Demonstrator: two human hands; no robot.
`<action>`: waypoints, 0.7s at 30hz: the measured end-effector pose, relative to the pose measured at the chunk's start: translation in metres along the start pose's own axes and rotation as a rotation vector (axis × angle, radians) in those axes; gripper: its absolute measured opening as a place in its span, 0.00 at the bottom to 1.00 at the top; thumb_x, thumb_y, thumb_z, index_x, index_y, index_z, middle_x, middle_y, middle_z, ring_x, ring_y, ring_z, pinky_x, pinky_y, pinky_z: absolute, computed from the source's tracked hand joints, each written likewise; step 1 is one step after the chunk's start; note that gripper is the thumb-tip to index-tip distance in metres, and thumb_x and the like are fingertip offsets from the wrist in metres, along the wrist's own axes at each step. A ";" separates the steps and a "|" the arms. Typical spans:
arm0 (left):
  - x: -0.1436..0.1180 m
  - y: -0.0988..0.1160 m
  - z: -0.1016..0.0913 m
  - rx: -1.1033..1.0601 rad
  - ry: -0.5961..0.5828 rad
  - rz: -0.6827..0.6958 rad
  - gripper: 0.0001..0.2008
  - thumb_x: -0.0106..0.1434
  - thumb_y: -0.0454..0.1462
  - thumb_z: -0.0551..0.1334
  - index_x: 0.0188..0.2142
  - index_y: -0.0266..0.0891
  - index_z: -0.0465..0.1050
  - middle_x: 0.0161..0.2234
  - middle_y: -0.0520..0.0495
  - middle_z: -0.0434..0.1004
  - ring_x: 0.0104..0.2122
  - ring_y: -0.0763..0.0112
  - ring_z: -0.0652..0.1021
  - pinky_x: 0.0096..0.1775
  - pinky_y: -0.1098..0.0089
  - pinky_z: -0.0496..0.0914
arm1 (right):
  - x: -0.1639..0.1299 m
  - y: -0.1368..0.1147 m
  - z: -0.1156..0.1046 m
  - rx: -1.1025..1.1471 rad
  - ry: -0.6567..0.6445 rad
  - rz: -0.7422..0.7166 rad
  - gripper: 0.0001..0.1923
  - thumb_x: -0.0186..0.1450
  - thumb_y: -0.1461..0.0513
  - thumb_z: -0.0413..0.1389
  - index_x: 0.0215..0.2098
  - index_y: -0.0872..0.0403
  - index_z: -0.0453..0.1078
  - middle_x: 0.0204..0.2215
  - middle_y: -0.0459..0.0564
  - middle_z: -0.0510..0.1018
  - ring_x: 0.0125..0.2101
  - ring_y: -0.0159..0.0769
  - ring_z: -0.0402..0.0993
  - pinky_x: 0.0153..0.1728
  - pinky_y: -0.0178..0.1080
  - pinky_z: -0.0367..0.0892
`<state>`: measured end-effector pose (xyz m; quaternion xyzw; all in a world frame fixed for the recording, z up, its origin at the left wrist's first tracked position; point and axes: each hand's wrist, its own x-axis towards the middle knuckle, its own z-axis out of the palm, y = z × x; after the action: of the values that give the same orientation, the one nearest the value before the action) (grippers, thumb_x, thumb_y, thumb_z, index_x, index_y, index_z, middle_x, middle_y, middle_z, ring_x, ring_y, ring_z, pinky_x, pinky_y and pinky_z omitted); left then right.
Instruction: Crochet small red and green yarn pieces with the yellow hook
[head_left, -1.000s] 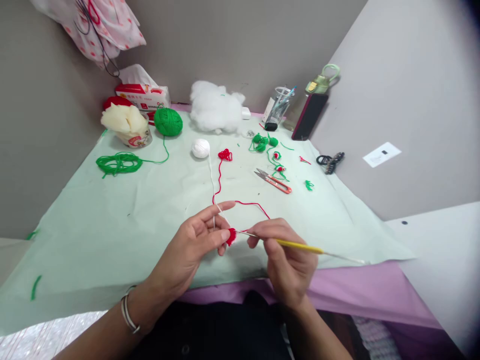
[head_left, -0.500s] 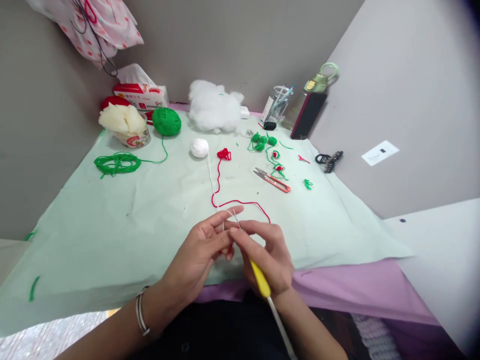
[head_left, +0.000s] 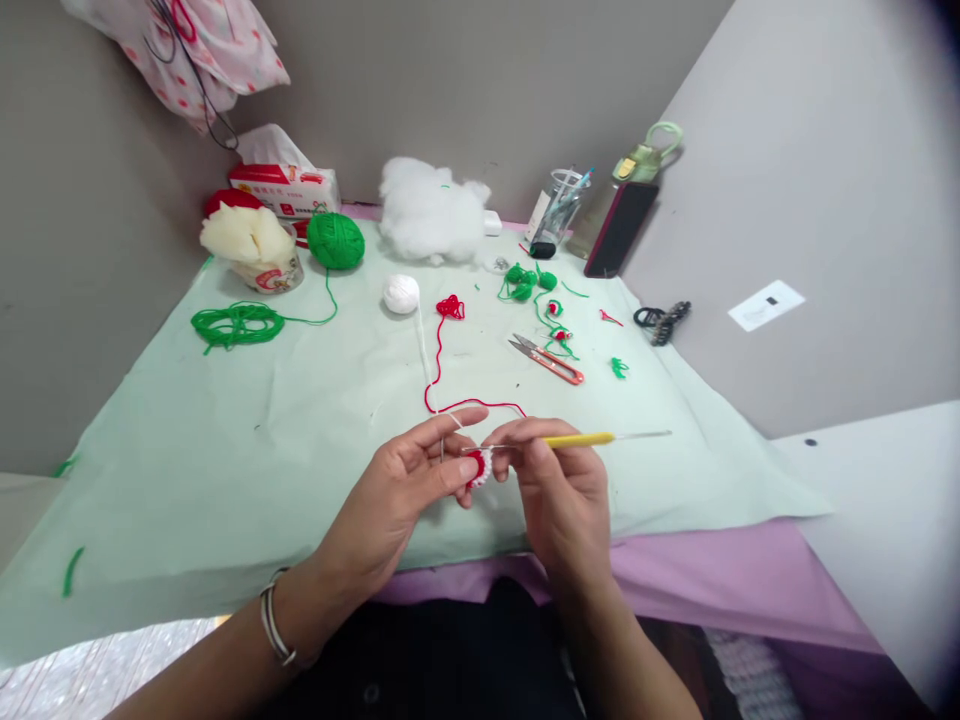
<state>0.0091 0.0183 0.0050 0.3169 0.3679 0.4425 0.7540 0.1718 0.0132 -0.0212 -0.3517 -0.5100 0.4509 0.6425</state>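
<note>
My left hand (head_left: 409,475) pinches a small red and white crochet piece (head_left: 481,467) between thumb and fingers, its index finger stretched out with white yarn running over it. That yarn leads back to a white yarn ball (head_left: 401,294). My right hand (head_left: 566,485) is closed round a crochet hook (head_left: 577,440) with a yellow handle. The hook lies nearly level, its thin metal tip at the upper edge of the piece. A red strand runs from beside my hands to a small tangle of red yarn (head_left: 450,307).
Orange-handled thread snips (head_left: 547,360) lie right of centre, near small green and red crochet pieces (head_left: 559,335). At the back are white stuffing (head_left: 433,212), a green yarn ball (head_left: 335,241), a tissue box (head_left: 285,190), a glass of pens (head_left: 555,215) and a phone (head_left: 621,230).
The hook has swung from pointing steeply down toward my body to nearly level, pointing right. My right hand has turned with it and shifted right, and the red and white piece now shows.
</note>
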 end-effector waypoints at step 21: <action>0.000 -0.003 -0.004 -0.180 0.027 -0.137 0.23 0.60 0.37 0.76 0.55 0.39 0.83 0.31 0.51 0.77 0.31 0.74 0.74 0.40 0.71 0.71 | -0.014 -0.004 -0.002 -0.577 -0.038 -0.456 0.14 0.75 0.68 0.54 0.52 0.49 0.78 0.39 0.51 0.81 0.38 0.38 0.80 0.37 0.41 0.79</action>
<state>0.0073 0.0172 0.0003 0.2162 0.3575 0.4252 0.8029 0.1735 -0.0011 -0.0226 -0.3872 -0.6932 0.1402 0.5915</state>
